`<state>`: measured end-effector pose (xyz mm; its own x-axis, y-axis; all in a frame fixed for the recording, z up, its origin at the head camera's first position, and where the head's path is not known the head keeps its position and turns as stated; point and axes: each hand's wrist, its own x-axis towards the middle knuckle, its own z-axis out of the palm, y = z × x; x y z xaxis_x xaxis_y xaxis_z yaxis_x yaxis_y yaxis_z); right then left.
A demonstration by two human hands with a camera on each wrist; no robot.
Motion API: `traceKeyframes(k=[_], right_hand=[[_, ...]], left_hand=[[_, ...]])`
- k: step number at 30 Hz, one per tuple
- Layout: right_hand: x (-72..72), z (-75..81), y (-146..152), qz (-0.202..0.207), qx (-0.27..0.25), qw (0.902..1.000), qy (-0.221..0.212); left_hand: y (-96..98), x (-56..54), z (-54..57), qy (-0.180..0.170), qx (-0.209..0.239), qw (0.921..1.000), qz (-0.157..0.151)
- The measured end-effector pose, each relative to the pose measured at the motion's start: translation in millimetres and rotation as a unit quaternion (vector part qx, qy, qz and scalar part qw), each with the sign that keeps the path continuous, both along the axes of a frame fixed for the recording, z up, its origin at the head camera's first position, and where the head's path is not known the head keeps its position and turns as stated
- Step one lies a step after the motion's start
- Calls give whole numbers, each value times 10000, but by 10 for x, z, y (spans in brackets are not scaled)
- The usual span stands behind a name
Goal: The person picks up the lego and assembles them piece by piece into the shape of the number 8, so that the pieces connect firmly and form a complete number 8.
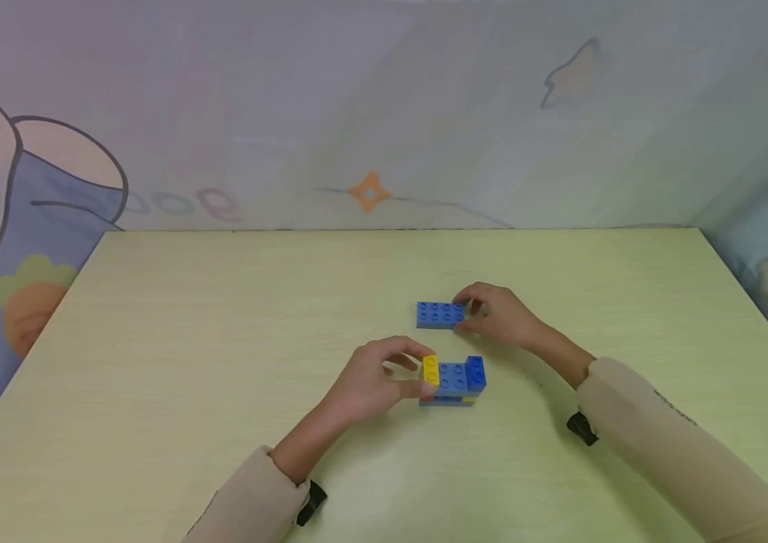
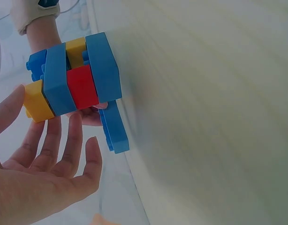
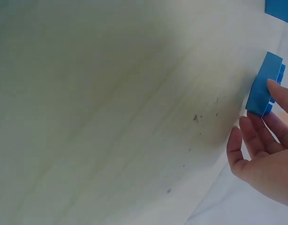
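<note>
My left hand [image 1: 373, 377] pinches the yellow brick [image 1: 430, 370] at the left end of a small brick stack [image 1: 452, 379]. In the left wrist view the stack has two long blue layers with a red brick [image 2: 82, 87] and another yellow brick [image 2: 76, 52] between them. A dark blue brick [image 1: 475, 372] tops its right end. Behind the stack, a loose blue eight-stud brick [image 1: 434, 315] lies on the table. My right hand [image 1: 499, 315] holds this brick by its right end, thumb on the near side, as the right wrist view [image 3: 263, 89] also shows.
The pale yellow wooden table [image 1: 221, 339] extends around both hands. Its far edge meets a printed cloth backdrop [image 1: 330, 98]. A few dark specks [image 3: 195, 117] mark the tabletop near the right hand.
</note>
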<state>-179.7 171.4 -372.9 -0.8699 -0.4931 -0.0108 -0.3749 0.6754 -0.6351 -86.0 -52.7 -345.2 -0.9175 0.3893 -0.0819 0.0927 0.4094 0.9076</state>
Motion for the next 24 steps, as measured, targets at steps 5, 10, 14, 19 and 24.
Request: traceKeyframes(k=[5,10,14,19,24], right_hand=[[51,23,52,-186,37,9997,-154],[148,118,162,-233,-173,9994,-197],[240,235,246,-234,-426,9987,-157],[386,399,317,-78,-661,9978,25],[554,514,331,270,-915,9945,421]], left_hand=[[1,-2,6,-62,2,10000,17],[10,-10,2,-83,-79,9999,46],[15,-14,-6,-52,-121,9999,55],[12,-14,-16,-54,-127,9999,58],[0,-21,-33,-40,-106,9999,61]])
